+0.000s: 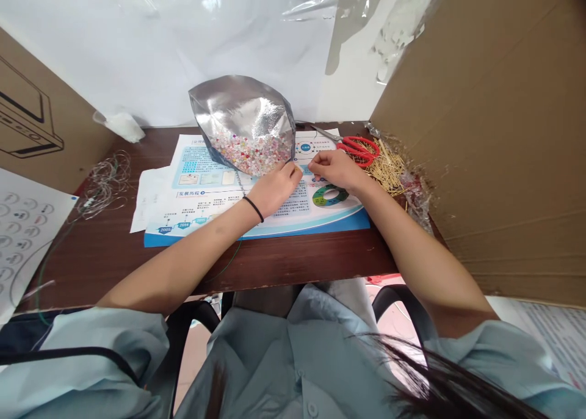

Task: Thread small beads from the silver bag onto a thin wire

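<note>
My left hand [275, 189], with a black band at the wrist, is closed near the lower right edge of an open silver bag [242, 104] of small pink, white and red beads [254, 153]. Its thumb and fingertips are pinched together; what they hold is too small to name. My right hand [336, 167] is a little to the right, its fingers curled in a pinch over the printed sheet [215, 223]. Anything between those fingertips is too small to make out. A gap separates the two hands. Red-handled scissors [361, 151] lie just beyond my right hand.
A pile of thin gold-coloured sticks [388, 167] and crumpled clear plastic [419, 202] lie at the right. Tangled clear thread [107, 184] sits on the dark table [284, 263] at the left. Cardboard walls [513, 132] flank the table, and a white plastic bundle [123, 126] lies back left.
</note>
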A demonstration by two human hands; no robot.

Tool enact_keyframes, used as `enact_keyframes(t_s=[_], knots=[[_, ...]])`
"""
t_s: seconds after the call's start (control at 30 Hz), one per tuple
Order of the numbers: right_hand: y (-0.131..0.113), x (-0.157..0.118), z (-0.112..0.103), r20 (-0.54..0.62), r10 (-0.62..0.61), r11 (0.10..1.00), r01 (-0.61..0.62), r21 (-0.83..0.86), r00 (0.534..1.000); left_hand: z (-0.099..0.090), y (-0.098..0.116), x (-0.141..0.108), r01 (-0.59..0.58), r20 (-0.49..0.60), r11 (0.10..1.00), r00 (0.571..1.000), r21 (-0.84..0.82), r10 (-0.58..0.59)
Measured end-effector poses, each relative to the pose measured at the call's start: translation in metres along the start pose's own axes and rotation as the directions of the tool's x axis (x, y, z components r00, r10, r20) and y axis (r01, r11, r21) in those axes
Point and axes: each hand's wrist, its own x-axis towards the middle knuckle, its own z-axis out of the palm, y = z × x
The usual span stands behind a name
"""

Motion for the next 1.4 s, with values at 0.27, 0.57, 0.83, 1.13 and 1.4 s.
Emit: enact_keyframes(t_s=[0.27,0.57,0.83,1.13,1.4], knots=[[0.005,0.000,0.000,0.008,-0.026,1.000,0.026,0.004,1.000,-0.011,-0.014,0.003,0.113,-0.094,0.894,0.981,-0.434,-0.170],[0.007,0.002,0.003,0.016,0.018,1.000,-0.018,-0.010,1.000,-0.046,-0.081,0.006,0.378,-0.013,0.513,0.796,-0.771,-0.606],[0.011,0.003,0.003,0.035,0.001,1.000,-0.001,-0.001,0.999,-0.047,-0.100,0.031,0.568,0.176,0.640,0.803,-0.518,-0.570],[0.011,0.003,0.006,0.046,0.025,1.000,-0.026,0.010,0.999,-0.061,-0.107,0.025,0.509,0.182,0.796,0.861,-0.327,-0.475],[0.011,0.002,0.006,0.030,0.018,1.000,-0.018,-0.009,0.999,-0.068,-0.101,0.024,0.442,0.311,0.881,0.872,-0.167,-0.378]])
